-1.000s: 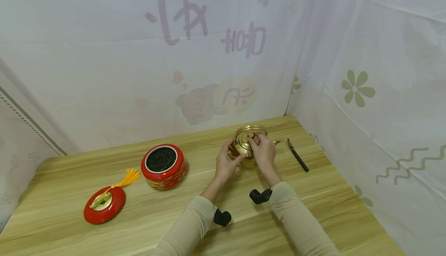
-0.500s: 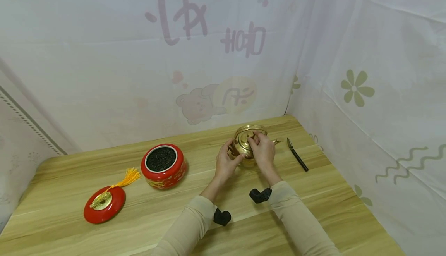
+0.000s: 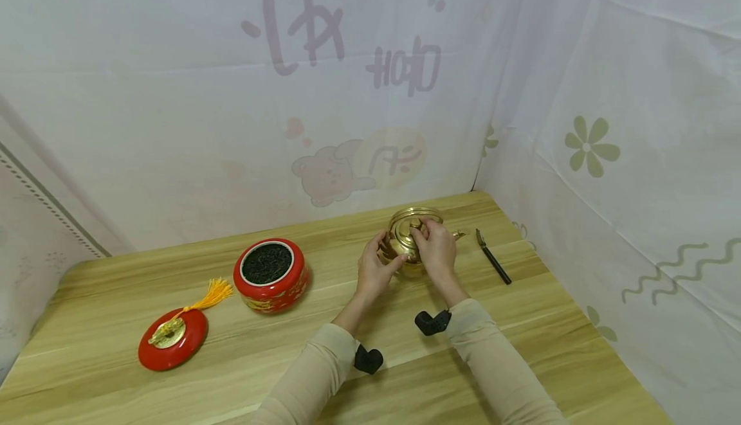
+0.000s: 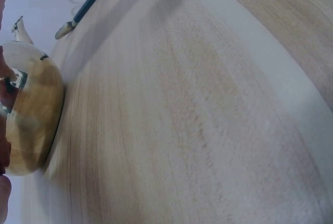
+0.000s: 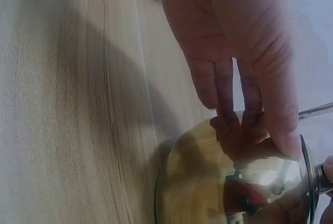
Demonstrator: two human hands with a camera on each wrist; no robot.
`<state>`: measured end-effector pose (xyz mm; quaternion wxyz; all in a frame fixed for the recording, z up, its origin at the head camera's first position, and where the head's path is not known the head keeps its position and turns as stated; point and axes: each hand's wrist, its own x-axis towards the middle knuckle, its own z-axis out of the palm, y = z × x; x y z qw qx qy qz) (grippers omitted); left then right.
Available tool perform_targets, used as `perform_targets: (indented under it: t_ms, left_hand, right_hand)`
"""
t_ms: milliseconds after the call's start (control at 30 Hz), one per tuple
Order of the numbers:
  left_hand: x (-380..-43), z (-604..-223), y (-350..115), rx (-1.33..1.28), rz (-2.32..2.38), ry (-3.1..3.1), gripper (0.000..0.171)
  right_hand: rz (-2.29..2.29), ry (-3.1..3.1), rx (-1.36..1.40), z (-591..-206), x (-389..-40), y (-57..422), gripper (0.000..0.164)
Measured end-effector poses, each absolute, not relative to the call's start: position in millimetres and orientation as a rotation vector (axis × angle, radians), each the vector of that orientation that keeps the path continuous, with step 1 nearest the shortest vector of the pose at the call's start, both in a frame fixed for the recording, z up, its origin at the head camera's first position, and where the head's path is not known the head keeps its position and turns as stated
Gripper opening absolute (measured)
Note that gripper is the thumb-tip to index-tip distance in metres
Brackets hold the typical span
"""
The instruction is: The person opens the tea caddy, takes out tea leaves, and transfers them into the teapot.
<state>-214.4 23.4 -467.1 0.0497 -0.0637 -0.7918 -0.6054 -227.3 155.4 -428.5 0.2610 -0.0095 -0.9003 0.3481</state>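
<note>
A shiny brass teapot (image 3: 413, 271) stands upright near the back right of the table, its spout to the right and its hoop handle (image 3: 418, 211) at the back. My left hand (image 3: 374, 273) holds the pot's left side, thumb in front and fingers around behind. The right wrist view shows that hand's thumb and fingertips (image 5: 285, 135) on the polished body. With thumb and fingers, my right hand (image 3: 439, 253) pinches the knob (image 3: 415, 224) of the lid (image 3: 402, 238). The lid sits on the pot. In the left wrist view only the pot's rounded side (image 4: 41, 114) shows.
A red jar (image 3: 276, 296) filled with dark loose tea leaves stands left of the pot. Its red lid (image 3: 193, 335) with a yellow tassel (image 3: 217, 293) lies farther left. A slim dark-handled tool (image 3: 496, 264) lies right of the spout. Printed cloth hangs behind and beside the table.
</note>
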Motion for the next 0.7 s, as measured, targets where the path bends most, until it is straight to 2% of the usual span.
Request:
perform_targets:
  t_ms: [700]
  left_hand:
    - [-215.6, -468.7, 22.4, -0.205, -1.834, -2.431, 0.071]
  right_hand:
    - [0.899, -2.507, -0.004, -423.2, -227.6, 156.3, 0.028]
